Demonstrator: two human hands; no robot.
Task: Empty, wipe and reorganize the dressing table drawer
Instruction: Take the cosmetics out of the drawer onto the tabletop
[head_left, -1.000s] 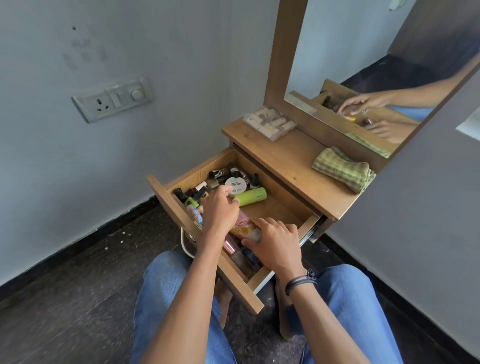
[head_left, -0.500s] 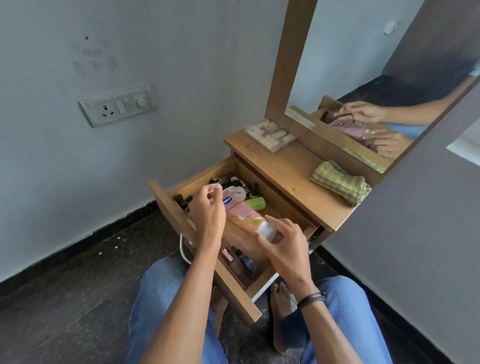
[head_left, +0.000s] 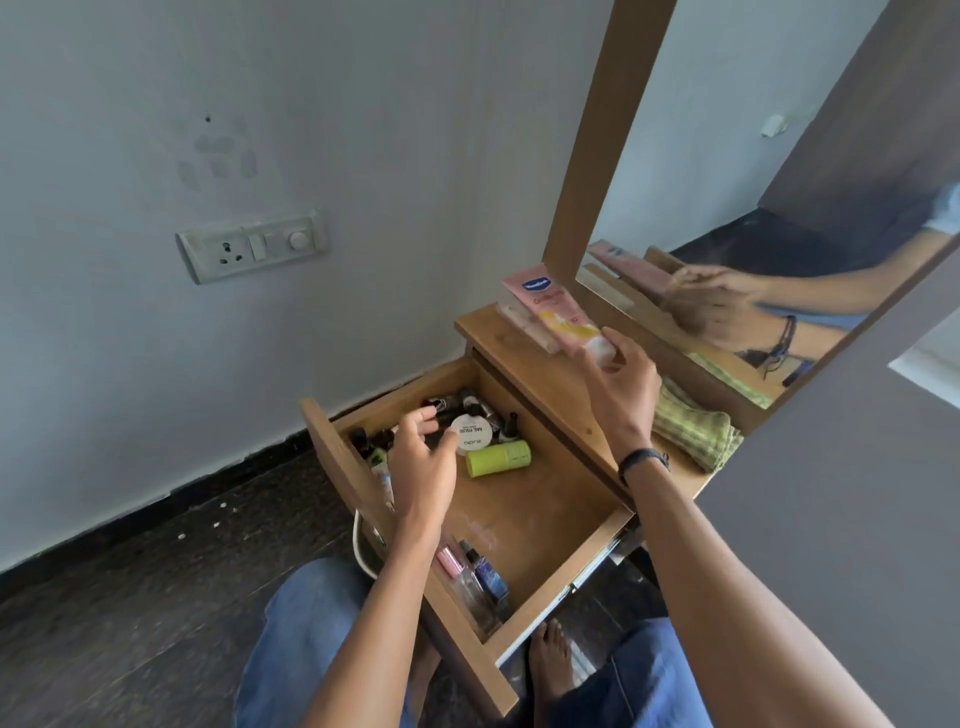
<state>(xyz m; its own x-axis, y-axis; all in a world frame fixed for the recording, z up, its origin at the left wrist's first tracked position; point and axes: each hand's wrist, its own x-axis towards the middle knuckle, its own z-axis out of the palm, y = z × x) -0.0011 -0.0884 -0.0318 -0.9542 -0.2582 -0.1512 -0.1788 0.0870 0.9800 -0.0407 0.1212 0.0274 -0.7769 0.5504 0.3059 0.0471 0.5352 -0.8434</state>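
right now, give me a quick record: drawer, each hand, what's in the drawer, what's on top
drawer: pulled open
right hand: pinches pink tube at its white cap, above the tabletop
left hand: relaxed over the drawer, holds nothing
in drawer: white jar, green bottle on its side, small bottles
tabletop: folded green cloth

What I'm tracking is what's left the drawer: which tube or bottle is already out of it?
The pink tube, pinched by the right hand over the table top; the green bottle and the others lie inside the drawer.
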